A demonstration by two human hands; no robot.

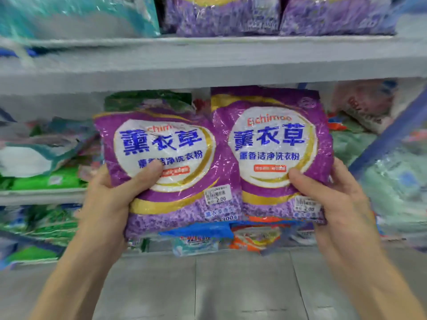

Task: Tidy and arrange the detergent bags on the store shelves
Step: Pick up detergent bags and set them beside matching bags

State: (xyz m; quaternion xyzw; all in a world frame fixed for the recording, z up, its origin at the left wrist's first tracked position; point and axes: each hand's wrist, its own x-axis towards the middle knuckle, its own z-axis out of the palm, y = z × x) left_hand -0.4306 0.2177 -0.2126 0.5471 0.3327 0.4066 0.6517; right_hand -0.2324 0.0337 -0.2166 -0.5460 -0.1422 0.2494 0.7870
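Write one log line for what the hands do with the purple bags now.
left hand: holds left purple bag | right hand: holds right purple bag | bags: upright, side by side, before the shelf

We record a grey upper shelf [208, 63] carrying two purple bags [221, 17] side by side, with a teal bag [76, 17] to their left. A lower shelf [39, 196] at left bears green bags [46, 181], blurred. Below we note the grey tiled floor [208, 285].

The top-shelf purple bags [221, 17] are cut off above; left green bags [46, 181] blurred.
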